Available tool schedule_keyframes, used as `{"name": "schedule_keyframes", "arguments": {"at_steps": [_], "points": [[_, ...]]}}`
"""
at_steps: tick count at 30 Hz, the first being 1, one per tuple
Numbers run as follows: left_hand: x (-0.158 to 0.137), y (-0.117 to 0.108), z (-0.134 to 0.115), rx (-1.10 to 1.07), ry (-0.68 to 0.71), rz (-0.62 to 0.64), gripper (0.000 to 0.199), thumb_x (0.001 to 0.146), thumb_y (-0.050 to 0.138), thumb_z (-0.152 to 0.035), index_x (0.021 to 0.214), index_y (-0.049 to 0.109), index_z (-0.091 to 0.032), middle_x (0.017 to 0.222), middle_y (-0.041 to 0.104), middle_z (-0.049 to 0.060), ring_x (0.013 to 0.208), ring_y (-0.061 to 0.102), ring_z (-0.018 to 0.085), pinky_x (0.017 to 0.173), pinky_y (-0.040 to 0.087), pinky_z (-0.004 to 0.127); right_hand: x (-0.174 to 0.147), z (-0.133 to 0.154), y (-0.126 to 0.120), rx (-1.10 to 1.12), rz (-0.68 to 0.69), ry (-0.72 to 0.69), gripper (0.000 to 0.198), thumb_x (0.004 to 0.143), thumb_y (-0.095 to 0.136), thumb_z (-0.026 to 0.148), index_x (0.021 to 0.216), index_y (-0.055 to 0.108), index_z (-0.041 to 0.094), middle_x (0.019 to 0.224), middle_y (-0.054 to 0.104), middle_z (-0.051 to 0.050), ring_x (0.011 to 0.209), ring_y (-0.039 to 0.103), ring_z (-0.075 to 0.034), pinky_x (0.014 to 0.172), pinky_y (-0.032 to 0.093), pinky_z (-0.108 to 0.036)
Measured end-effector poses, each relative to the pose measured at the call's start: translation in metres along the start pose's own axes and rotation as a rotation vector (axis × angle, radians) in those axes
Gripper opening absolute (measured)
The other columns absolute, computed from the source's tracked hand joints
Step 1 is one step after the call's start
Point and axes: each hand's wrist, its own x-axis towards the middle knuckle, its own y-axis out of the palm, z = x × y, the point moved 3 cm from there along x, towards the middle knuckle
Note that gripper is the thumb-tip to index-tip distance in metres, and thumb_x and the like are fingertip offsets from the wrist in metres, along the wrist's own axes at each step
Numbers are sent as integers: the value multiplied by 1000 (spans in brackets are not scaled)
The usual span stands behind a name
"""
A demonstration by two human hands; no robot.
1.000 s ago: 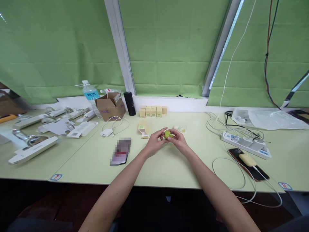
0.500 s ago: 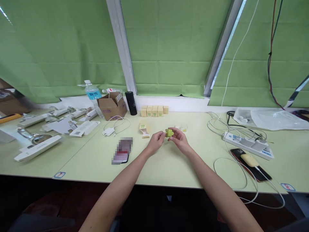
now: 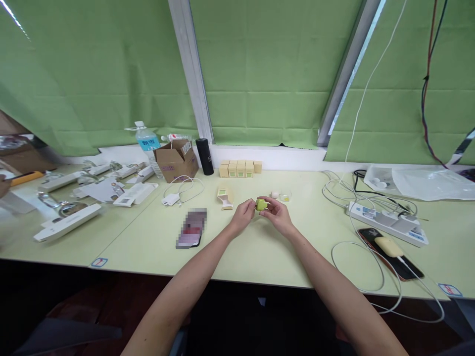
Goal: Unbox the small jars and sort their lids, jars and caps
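A small yellow-green object [image 3: 261,204], block-like and too small to name, is held up above the table between my two hands. On its right side, the thumb and fingers of my right hand [image 3: 279,216] close around it. My left hand [image 3: 244,216] is pinched at its left edge, with the fingertips touching it or very close. Just beyond the right hand lie a small pale pink piece [image 3: 274,195] and a clear plastic piece [image 3: 285,197] with a yellow spot. An opened small cardboard box [image 3: 225,198] lies beyond my left hand.
Several small tan boxes [image 3: 240,169] line the wall beside a black bottle [image 3: 205,156] and a carton [image 3: 176,163]. A phone [image 3: 191,228] lies left. A power strip [image 3: 388,223], loose cables and another phone [image 3: 403,267] are right. Metal fittings [image 3: 70,207] crowd the far left.
The whole view has shifted slightly. Both hands stay together at the yellow-green object, with only a slight change in how it is turned. The pale pink piece behind the right hand shows more clearly.
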Motion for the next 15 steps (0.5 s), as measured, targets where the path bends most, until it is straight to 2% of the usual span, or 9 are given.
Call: {"name": "schedule_keyframes", "arguments": {"at_steps": [6,15], "points": [[0,4,0,-20,3,-55,59,90,46,-76,67,38,-22,54,33,-7,53,27,10,52,23,27,-1,0,1,4,-34,3,50,72,84,36,119,70,25,94,73,-3,90,68,-21,86,57,-38],[0,7,-1,15,7,-36,61,90,44,-78,67,40,-22,55,36,-6,54,30,11,52,24,28,1,-1,-1,-4,-41,-6,50,71,84,35,119,73,26,103,75,-4,94,68,-22,89,57,-39]]}}
